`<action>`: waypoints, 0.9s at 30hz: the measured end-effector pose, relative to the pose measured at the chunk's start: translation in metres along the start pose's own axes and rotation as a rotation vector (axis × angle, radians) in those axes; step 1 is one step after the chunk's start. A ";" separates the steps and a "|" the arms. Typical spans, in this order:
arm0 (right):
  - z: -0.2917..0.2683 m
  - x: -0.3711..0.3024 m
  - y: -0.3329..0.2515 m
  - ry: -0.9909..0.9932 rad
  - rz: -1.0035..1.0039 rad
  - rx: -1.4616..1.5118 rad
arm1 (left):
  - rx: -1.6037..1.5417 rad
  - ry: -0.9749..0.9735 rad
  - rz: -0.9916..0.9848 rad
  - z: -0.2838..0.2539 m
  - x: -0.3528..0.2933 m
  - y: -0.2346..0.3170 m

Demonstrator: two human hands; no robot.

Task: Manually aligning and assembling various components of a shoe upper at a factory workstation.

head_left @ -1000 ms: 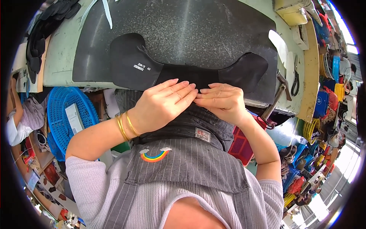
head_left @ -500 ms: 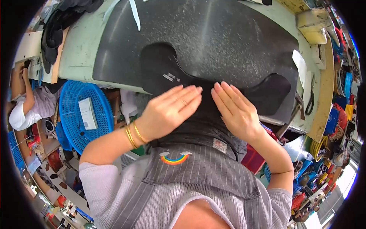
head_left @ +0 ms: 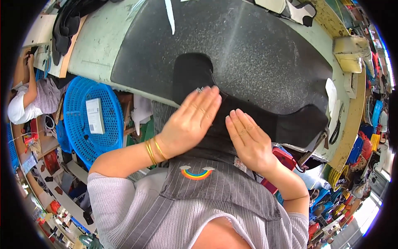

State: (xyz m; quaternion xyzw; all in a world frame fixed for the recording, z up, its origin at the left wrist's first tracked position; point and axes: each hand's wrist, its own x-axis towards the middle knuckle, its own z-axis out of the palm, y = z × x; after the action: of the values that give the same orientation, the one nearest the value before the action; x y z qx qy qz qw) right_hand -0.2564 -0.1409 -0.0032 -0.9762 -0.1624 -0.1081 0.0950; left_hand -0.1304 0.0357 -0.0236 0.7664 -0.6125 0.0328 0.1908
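Note:
A flat black U-shaped cut piece (head_left: 255,114), soft-looking like shoe-upper material, lies along the near edge of a dark board (head_left: 265,66). My left hand (head_left: 192,118) lies over its left-middle part, fingers straight and side by side, partly covering a small pale print. Beside the middle of the piece, my right hand (head_left: 252,143) is also flat, its fingertips at the near edge. Neither hand grips anything. Under the palms, the near edge of the piece is hidden and merges with my dark apron (head_left: 232,186).
A blue plastic basket (head_left: 74,137) with a white box (head_left: 95,116) stands at the left. Scissors (head_left: 338,126) and a white strip lie at the table's right. More cut pieces (head_left: 298,12) lie at the back. Another person (head_left: 35,99) works at far left.
The black piece now sits further right in view and slants down to the right. My left hand covers more of its print. My right hand has slid nearer to me. The view has shifted slightly.

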 end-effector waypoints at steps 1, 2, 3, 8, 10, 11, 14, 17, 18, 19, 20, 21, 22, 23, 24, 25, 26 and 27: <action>0.001 -0.001 -0.001 0.003 -0.007 -0.005 | 0.094 -0.008 -0.052 0.001 -0.003 -0.003; -0.001 0.002 -0.004 0.003 -0.011 0.001 | 0.190 -0.015 -0.103 0.000 -0.005 -0.004; -0.003 0.007 -0.008 -0.017 0.041 0.006 | 0.075 -0.047 -0.137 -0.003 -0.003 0.001; 0.017 0.028 -0.015 -0.024 0.050 -0.184 | -0.055 -0.038 -0.136 -0.011 0.012 -0.014; 0.019 0.025 -0.017 -0.013 0.051 -0.146 | -0.058 -0.158 -0.187 -0.018 0.017 -0.021; 0.020 0.026 -0.016 -0.026 0.034 -0.162 | -0.030 -0.192 -0.205 -0.013 0.017 -0.023; 0.019 0.030 -0.020 -0.001 0.076 -0.121 | 0.075 -0.283 -0.179 -0.024 0.027 -0.030; 0.019 0.031 -0.021 0.014 0.082 -0.156 | 0.089 -0.267 -0.142 -0.026 0.035 -0.044; 0.020 0.031 -0.020 0.020 0.085 -0.154 | 0.128 -0.246 -0.120 -0.026 0.039 -0.051; 0.020 0.031 -0.019 0.037 0.090 -0.137 | 0.155 -0.251 -0.110 -0.028 0.044 -0.056; 0.020 0.030 -0.018 0.057 0.095 -0.121 | 0.167 -0.252 -0.105 -0.029 0.046 -0.060; 0.018 0.029 -0.016 0.071 0.102 -0.102 | 0.082 -0.257 -0.083 -0.029 0.046 -0.065; 0.019 0.028 -0.016 0.087 0.112 -0.110 | 0.000 -0.264 -0.062 -0.029 0.043 -0.070; 0.021 0.027 -0.016 0.109 0.113 -0.091 | -0.018 -0.274 -0.055 -0.030 0.040 -0.072; 0.023 0.026 -0.015 0.134 0.111 -0.071 | 0.002 -0.274 -0.041 -0.030 0.034 -0.074; 0.026 0.022 -0.014 0.124 0.088 -0.080 | 0.002 -0.257 -0.065 -0.030 0.026 -0.073; 0.026 0.021 -0.015 0.144 0.096 -0.091 | 0.002 -0.239 -0.090 -0.029 0.020 -0.071; 0.026 0.020 -0.017 0.150 0.089 -0.088 | -0.002 -0.241 -0.114 -0.029 0.014 -0.067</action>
State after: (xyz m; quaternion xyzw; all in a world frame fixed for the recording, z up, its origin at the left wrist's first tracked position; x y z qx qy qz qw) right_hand -0.2389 -0.1137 -0.0208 -0.9749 -0.1063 -0.1834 0.0687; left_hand -0.0573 0.0440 -0.0099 0.7982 -0.5864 -0.0712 0.1182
